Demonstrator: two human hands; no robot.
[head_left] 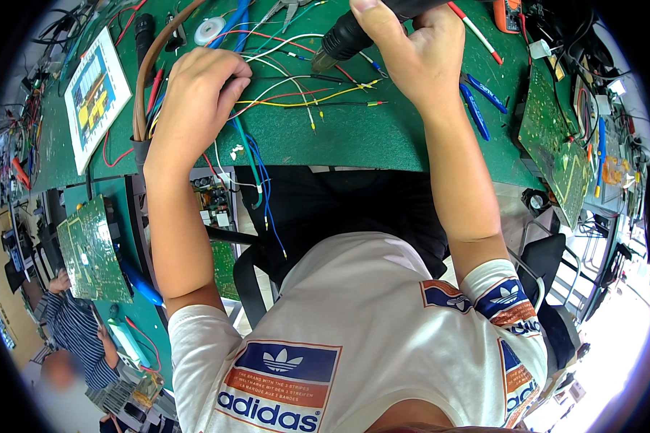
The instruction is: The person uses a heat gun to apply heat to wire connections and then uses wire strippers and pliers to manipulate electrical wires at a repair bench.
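My right hand (422, 54) is wrapped round a black heat gun (348, 36). The gun's metal nozzle (325, 60) points down to the left, just above the wires. With thumb and fingers pressed together, my left hand (202, 90) pinches a white wire; a dark sleeve (323, 77) on a wire lies near the nozzle. Around it spread loose wires: a yellow wire (318, 97), a red wire (289, 95) and several others, some with crimped ends. Blue wires (265, 184) hang over the table's front edge below my left hand.
Blue-handled pliers (477, 108) and a red-and-white pen (477, 32) lie right of my right hand. A printed picture card (97, 97) and a thick brown cable (146, 79) are at the left. Circuit boards (563, 137) stand at the right. Another person (79, 325) works at lower left.
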